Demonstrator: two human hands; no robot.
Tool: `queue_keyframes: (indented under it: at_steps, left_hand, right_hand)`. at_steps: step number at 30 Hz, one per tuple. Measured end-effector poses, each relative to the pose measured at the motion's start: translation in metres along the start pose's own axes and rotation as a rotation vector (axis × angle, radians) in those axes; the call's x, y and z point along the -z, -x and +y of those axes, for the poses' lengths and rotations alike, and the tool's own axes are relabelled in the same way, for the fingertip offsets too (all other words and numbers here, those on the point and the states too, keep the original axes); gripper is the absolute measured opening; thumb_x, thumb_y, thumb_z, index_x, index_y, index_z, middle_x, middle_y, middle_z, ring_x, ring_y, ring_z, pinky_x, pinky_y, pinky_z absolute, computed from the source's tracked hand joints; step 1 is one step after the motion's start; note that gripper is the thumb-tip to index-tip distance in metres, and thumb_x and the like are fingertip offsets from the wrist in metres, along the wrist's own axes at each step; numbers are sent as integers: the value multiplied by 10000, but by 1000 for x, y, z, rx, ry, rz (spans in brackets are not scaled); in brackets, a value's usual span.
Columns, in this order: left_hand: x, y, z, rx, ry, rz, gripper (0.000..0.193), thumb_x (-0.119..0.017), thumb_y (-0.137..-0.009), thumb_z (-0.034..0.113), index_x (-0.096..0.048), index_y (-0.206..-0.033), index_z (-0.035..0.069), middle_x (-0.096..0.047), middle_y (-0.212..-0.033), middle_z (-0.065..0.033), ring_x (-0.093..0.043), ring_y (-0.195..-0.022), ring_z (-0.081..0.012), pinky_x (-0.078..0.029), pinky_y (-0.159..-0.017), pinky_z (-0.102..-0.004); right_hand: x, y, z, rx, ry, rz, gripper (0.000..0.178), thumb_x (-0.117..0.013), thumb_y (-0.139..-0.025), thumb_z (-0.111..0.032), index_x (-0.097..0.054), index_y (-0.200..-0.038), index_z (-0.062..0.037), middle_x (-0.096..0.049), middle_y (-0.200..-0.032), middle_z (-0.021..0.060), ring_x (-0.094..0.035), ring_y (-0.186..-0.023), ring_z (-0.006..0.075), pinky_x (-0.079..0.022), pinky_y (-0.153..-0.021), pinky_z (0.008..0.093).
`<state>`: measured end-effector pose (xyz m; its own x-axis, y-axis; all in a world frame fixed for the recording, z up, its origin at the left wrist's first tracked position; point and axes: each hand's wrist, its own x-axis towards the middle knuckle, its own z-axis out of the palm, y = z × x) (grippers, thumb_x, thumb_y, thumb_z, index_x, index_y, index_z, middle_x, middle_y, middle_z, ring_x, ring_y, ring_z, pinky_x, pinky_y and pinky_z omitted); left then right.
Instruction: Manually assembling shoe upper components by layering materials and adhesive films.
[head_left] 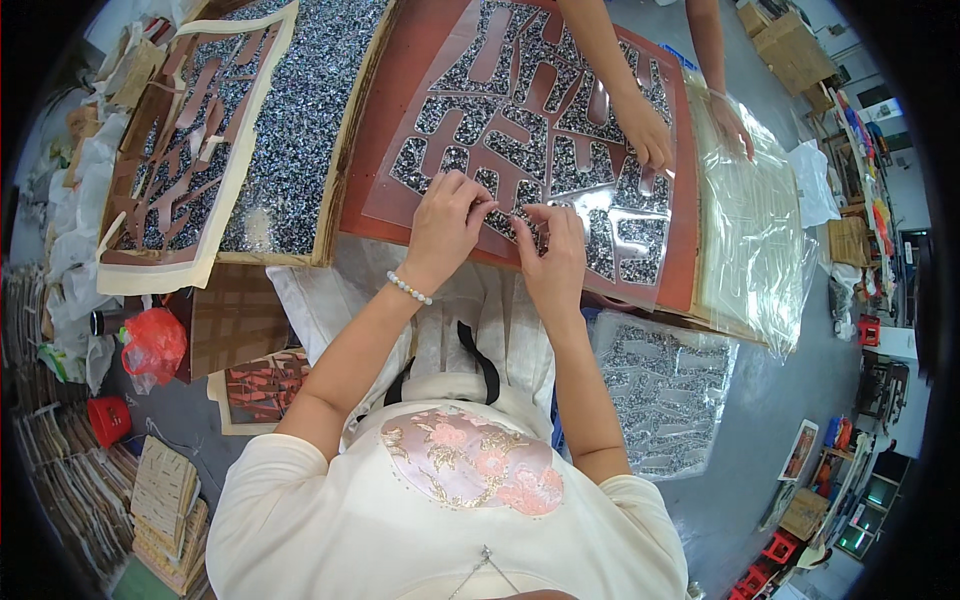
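Observation:
A clear plastic sheet [560, 186] with several black-and-silver glitter shapes [517, 140] lies on a reddish-brown board [372, 190]. Over its near edge is my left hand [447, 225], a beaded bracelet on the wrist. Its thumb and forefinger are pinched together; whatever is between them is too small to make out. Close by on the right, my right hand [556, 258] has thumb and forefinger curled toward each other, and any small thing at the tips cannot be told. Across the sheet, another person's hand [642, 128] touches the glitter shapes, and that person's other hand [733, 124] is further right.
On the left lies a wood-edged panel of loose glitter [285, 140], with a cream-bordered cut-out stencil [215, 215] over it. A stack of clear film [745, 230] sits at the right. Below are another glitter sheet [660, 400] and a red plastic bag [153, 345].

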<state>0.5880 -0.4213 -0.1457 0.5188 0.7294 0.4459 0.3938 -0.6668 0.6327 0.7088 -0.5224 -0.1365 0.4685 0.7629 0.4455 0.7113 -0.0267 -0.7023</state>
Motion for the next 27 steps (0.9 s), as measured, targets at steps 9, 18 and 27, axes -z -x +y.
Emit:
queue_keyframes:
  at_steps: [9, 18, 27]
  left_hand:
    - [-5, 3, -5, -49, 58, 64, 91, -668, -807, 61, -675, -893, 32, -571, -865, -90, -568, -808, -253, -468, -694, -340]
    - [52, 4, -7, 146, 225, 111, 71, -677, -810, 63, -658, -874, 40, -563, -888, -70, -568, -788, -216, -471, -655, -326]
    - [175, 1, -82, 308, -485, 53, 118, -672, -818, 111, -618, -840, 8, -576, -793, -101, -576, -736, -246, -457, -681, -353]
  right_hand:
    - [-7, -3, 3, 91, 50, -63, 176, -613, -823, -34, -650, -994, -30, -565, -879, 100, -530, -821, 277, -434, -726, 368]
    - [-34, -10, -13, 230, 330, -194, 414, -589, -689, 26, -634, -1095, -48, -534, -1003, 95, -499, -961, 271, -411, -813, 362]
    - [-46, -22, -54, 374, 844, -535, 292, -575, -716, -97, -672, -931, 77, -541, -1110, 144, -458, -1119, 280, -375, -933, 375]
